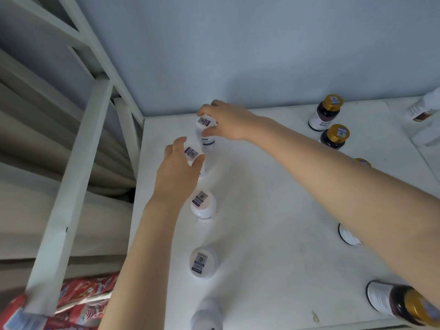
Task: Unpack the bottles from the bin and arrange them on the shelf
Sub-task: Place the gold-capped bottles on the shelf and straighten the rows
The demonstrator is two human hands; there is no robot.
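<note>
The person's right grip (228, 122) is reaching over the white shelf (273, 186) and grasping the far bottle (206, 135). Its thumb and fingers are curling round the white cap, and the bottle is standing upright near the back corner. Just nearer than it, the left grip (177, 172) is grasping the second bottle (191, 152), with the thumb lying on one side of the cap and the fingers on the other. That bottle is also standing on the shelf, close in front of the far one.

Below the left grip, beside its wrist, a third bottle (203, 203) is standing. A fourth bottle (203, 262) and a blurred fifth bottle (206, 315) are carrying the same line on towards the front edge.

To the right of the right grip, beyond the forearm, two gold-capped bottles (325, 113) are standing one behind the other, and a third gold cap (363, 161) is peeping over the arm. Under that forearm a dark-rimmed white bottle (347, 235) is half hiding. Another gold-capped one, the lying bottle (400, 303), is resting on its side at the front right.

To the left of both grips the shelf's white frame (78, 148) is slanting down, with red packets (78, 298) lying below it.
</note>
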